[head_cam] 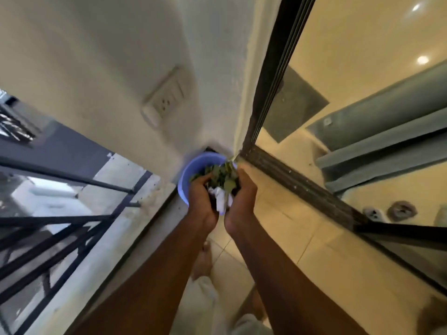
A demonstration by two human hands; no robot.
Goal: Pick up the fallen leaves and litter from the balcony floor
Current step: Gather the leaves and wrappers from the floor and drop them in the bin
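Where the pale tiled balcony floor [278,226] reaches its far corner, a round lavender plastic bucket [191,170] stands just below and ahead of the grip: left hand [202,201] and right hand [242,197] cupped together around green fallen leaves [221,176] and crumpled white paper [220,199]

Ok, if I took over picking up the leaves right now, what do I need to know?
Left hand and right hand: both cupped together, holding a bundle of leaves and white paper litter.
Blue bucket: in the corner by the wall, under the bundle.
Done: this bundle is gathered off the floor.
To do: let it drop into the bucket, then check the balcony floor, much of it out of view.
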